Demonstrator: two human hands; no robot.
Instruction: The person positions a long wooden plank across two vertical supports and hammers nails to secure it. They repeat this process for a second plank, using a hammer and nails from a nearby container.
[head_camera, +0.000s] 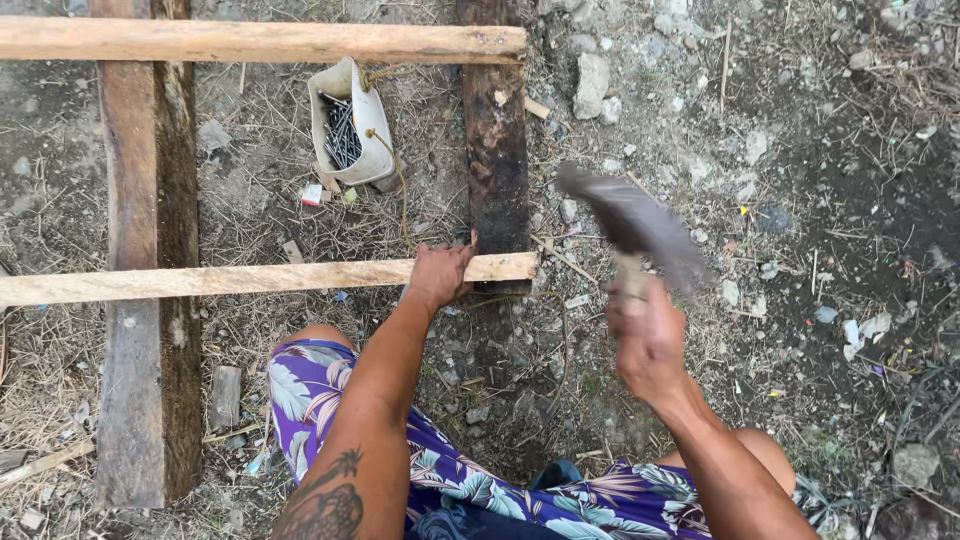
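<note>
The person crouches over a wooden frame that lies on the ground. The left hand (440, 272) presses on the near slat (250, 279), close to its right end, with the fingers pinched together as if they hold a nail upright; the nail itself is too small to see. The right hand (648, 340) is clamped on the handle of a hammer (630, 222), which is raised and blurred, to the right of the left hand and a little above it.

As far as it shows, the work is about in the middle. The near slat rests across the dark plank (495, 140) directly beyond the left hand, and this joint looks like the one being nailed now. The far slat (260, 42) already lies across both planks; whether it is nailed, one cannot tell. The left plank (150, 250) is well to the left of the left hand.

Counted: two light slats, two dark planks, one hammer, and one white container (365, 125) full of nails (342, 135), beyond the left hand between the planks. The nails are too many to count.
</note>
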